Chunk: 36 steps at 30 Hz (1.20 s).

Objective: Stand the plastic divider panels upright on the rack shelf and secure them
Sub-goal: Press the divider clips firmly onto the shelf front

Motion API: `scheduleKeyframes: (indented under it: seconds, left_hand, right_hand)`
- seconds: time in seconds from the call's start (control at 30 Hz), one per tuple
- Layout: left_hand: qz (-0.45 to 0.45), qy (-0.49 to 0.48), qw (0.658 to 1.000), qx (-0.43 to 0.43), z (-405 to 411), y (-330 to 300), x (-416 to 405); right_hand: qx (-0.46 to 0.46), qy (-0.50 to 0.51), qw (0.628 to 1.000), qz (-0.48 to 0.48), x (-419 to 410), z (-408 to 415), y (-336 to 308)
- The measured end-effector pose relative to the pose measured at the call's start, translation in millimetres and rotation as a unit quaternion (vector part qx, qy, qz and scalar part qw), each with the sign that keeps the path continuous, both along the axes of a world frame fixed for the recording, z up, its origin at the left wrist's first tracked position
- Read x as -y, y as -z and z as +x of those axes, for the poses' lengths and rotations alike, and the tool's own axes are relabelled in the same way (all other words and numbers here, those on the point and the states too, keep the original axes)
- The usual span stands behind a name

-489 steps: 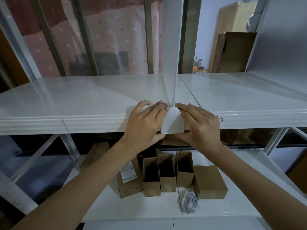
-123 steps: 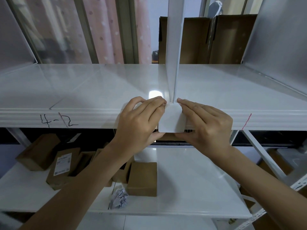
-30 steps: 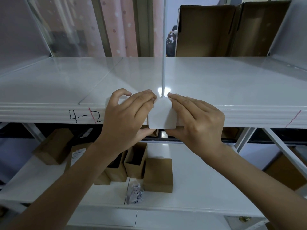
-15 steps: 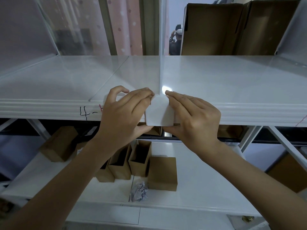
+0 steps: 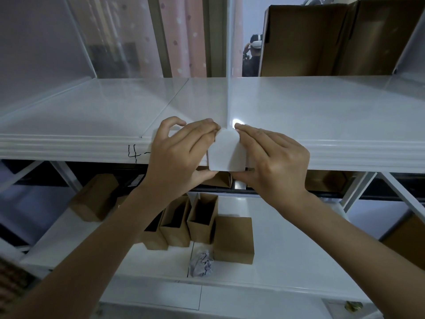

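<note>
We judge the panel (image 5: 230, 72) to be light, thin and fairly stiff, with a smooth face that will slip under bare fingers and an upper part that may flex sideways; it is best steadied low, at its front bottom corner, where the clip (image 5: 227, 150) meets it. The panel is translucent white plastic, seen almost edge-on, standing upright on the shelf (image 5: 322, 107) and running from the front edge back toward the rear edge. The clip is a small white piece with a rounded top, seated over the front lip of the shelf at the foot of the panel. Our left hand (image 5: 177, 157) grips the clip's left side, fingers curled over the top of the lip and thumb under its lower edge; our right hand (image 5: 273, 161) grips the right side likewise. Both hands are close together, clamped on the clip, fingertips nearly meeting at the panel. We judge the securing step is in hand. Handwritten marking (image 5: 137, 153) shows on the lip left of the hands. Cardboard boxes (image 5: 200, 217) and crumpled paper (image 5: 201, 264) lie on the shelf below.
</note>
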<state>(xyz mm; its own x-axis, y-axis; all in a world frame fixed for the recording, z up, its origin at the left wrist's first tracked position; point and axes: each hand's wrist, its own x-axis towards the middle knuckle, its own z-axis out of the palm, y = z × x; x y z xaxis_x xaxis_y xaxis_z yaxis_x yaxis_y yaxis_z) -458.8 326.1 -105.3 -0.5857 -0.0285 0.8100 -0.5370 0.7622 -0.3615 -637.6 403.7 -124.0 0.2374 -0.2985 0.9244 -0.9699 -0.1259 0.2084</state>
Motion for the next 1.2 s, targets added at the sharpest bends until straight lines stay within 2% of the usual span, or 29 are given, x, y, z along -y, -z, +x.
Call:
scheduleKeyframes:
  seconds: [0.57,0.8,1.2]
  left_hand:
    - [0.011,-0.052,0.998,0.03,31.7,-0.6,11.4]
    - [0.011,-0.036,0.999,0.015,37.6,0.3,16.7]
    - [0.026,-0.065,0.997,0.03,51.6,-1.6,19.8]
  right_hand:
    - [0.008,-0.022,1.0,0.001,17.5,29.3,-0.5]
    - [0.008,-0.019,1.0,0.002,20.9,35.7,-1.4]
    - [0.023,-0.027,0.999,0.002,29.4,51.6,1.0]
